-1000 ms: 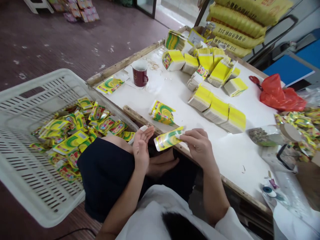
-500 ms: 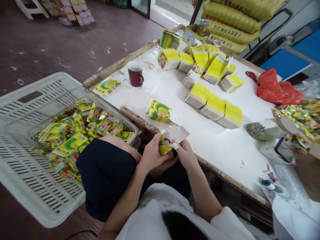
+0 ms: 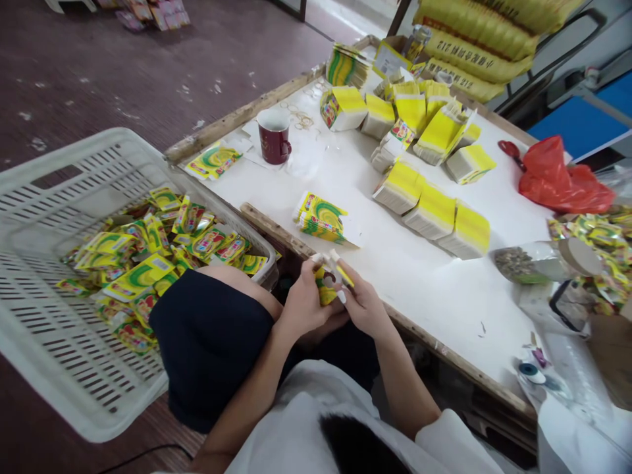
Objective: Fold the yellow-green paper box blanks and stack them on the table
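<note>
Over my lap, at the table's front edge, both hands hold one yellow-and-green printed card package (image 3: 324,293). My left hand (image 3: 302,304) grips its left side, with the thumb along the upper edge. The fingers of my right hand (image 3: 366,304) pinch its right side, where a flap with a white inner face stands bent up. A round cut-out shows in the package; whatever is inside is hidden by the fingers. Just beyond my hands, a stack of flat printed cards (image 3: 322,218) lies on the white table (image 3: 395,276).
At my left, a white plastic basket (image 3: 34,227) holds many filled packets (image 3: 141,270). Farther back stand a maroon mug (image 3: 273,141) and bundles of yellow cards (image 3: 428,209). On the right are a red plastic bag (image 3: 560,174) and a jar (image 3: 543,259) lying on its side.
The package's white flap, spread out toward the table before, is now folded in and upright between my hands. My right fingers have shifted up onto it. The view has turned slightly.
</note>
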Demonstrator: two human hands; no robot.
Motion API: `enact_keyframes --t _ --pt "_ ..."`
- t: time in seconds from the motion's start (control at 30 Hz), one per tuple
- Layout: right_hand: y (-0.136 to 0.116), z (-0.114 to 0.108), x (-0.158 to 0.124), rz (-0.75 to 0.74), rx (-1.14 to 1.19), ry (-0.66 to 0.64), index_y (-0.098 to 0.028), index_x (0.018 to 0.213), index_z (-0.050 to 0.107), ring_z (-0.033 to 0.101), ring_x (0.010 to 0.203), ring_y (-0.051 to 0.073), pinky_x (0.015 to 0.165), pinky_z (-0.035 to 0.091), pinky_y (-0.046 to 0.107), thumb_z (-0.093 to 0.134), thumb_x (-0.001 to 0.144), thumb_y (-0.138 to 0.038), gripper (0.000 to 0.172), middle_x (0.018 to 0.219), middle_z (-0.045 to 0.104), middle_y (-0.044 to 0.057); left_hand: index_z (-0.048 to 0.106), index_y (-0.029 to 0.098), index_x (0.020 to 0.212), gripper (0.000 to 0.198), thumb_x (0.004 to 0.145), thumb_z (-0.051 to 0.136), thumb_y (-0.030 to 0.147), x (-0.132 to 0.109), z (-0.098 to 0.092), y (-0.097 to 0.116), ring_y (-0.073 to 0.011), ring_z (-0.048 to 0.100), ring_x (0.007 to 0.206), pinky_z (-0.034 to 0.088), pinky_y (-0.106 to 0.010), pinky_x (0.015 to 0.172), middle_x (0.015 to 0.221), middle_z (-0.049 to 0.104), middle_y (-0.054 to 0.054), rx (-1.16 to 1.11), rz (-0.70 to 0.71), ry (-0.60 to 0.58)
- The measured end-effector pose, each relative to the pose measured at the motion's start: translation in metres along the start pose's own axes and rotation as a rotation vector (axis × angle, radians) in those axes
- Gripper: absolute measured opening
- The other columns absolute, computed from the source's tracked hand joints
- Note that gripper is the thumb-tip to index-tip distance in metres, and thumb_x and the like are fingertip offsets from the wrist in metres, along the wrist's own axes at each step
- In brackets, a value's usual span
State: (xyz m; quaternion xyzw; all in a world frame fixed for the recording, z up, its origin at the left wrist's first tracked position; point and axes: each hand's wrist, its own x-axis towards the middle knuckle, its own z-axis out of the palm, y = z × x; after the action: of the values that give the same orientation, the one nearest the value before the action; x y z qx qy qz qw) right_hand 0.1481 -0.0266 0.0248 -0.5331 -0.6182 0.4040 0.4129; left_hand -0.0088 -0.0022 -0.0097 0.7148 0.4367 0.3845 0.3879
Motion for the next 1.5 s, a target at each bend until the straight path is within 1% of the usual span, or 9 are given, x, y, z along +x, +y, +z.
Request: enact_keyframes --t 0.1,0.2,0.33,0.67,0.83,0.93,1.1,1.27,1.5 --pt "0.003 -0.001 0.003 -0.169 -0.236 0.121 -0.028 0.139 0.059 0.061 0.129 0.025 0.108 0.051 0.042 0.050 0.092 -0.014 0.050 0.139 0.064 0.008 0.038 0.019 0.133 0.071 0.072 0.075 0.030 0.004 0.003 -0.006 -0.0346 0.058 0.120 0.050 -0.050 0.096 0.130 0.054 -0.018 0.135 0.075 0.212" --pt "0.007 -0.004 0.005 -0.251 -0.311 0.164 -0.030 0.147 0.051 0.056 0.135 0.024 0.110 0.050 0.042 0.049 0.092 -0.011 0.059 0.147 0.058 0.008 0.050 0.021 0.119 0.053 0.075 0.076 0.030 0.006 -0.001 -0.004 -0.0307 0.063 0.107 0.052 -0.046 0.093 0.114 0.063 -0.012 0.176 0.072 0.239" --pt "0.009 -0.011 0.004 -0.237 -0.381 -0.050 -0.029 0.151 0.045 0.047 0.144 0.026 0.112 0.048 0.043 0.050 0.093 -0.014 0.060 0.156 0.048 0.010 0.054 0.020 0.116 0.047 0.077 0.075 0.036 0.005 -0.006 0.001 -0.0276 0.066 0.097 0.055 -0.041 0.086 0.105 0.067 -0.009 0.142 0.107 0.243" --pt "-0.008 -0.046 0.012 -0.229 -0.354 -0.333 -0.024 0.115 0.066 0.055 0.133 0.029 0.108 0.049 0.045 0.058 0.093 -0.022 0.024 0.144 0.051 0.014 0.057 0.018 0.119 0.055 0.078 0.077 0.049 0.002 -0.007 0.001 -0.0288 0.070 0.095 0.056 -0.041 0.085 0.103 0.072 -0.011 0.198 0.230 0.199" --pt "-0.004 -0.016 0.005 -0.157 -0.266 -0.173 -0.023 0.142 0.039 0.036 0.147 0.032 0.117 0.039 0.056 0.060 0.093 -0.034 0.055 0.149 0.040 0.019 0.057 0.018 0.123 0.059 0.076 0.077 0.050 0.000 -0.005 -0.004 -0.0310 0.069 0.100 0.055 -0.046 0.090 0.108 0.071 -0.012 0.169 0.158 0.249" --pt "0.003 -0.007 0.010 -0.151 -0.068 -0.140 -0.028 0.153 0.019 0.045 0.140 0.030 0.112 0.046 0.051 0.065 0.089 -0.048 0.081 0.153 0.038 0.017 0.057 0.021 0.127 0.073 0.069 0.083 0.058 0.002 -0.006 -0.002 -0.0304 0.068 0.106 0.055 -0.044 0.094 0.116 0.069 -0.011 -0.108 0.088 0.381" --pt "0.012 -0.018 0.052 -0.062 -0.121 0.180 -0.026 0.127 0.053 0.063 0.107 0.024 0.091 0.058 0.043 0.061 0.092 -0.044 0.041 0.119 0.063 0.010 0.052 0.029 0.132 0.080 0.081 0.037 0.089 0.012 -0.016 -0.001 -0.0315 0.059 0.127 0.051 -0.048 0.104 0.140 0.057 -0.012 -0.892 -0.019 0.823" --pt "0.025 -0.014 0.095 0.070 -0.552 0.373 -0.019 0.107 0.064 0.057 0.103 0.030 0.095 0.049 0.051 0.064 0.086 -0.029 0.024 0.112 0.061 0.015 0.045 0.029 0.130 0.062 0.091 0.036 0.077 0.015 -0.010 -0.010 -0.0261 0.064 0.118 0.057 -0.044 0.093 0.137 0.057 -0.015 -0.939 -0.297 0.656" --pt "0.035 -0.010 0.109 0.144 -0.675 0.308 -0.020 0.093 0.057 0.053 0.098 0.030 0.093 0.045 0.046 0.069 0.079 -0.020 0.018 0.102 0.058 0.012 0.053 0.022 0.120 0.045 0.087 0.071 0.047 0.013 0.001 -0.006 -0.0109 0.068 0.079 0.055 -0.022 0.070 0.104 0.070 -0.005 -0.937 -0.343 0.583"
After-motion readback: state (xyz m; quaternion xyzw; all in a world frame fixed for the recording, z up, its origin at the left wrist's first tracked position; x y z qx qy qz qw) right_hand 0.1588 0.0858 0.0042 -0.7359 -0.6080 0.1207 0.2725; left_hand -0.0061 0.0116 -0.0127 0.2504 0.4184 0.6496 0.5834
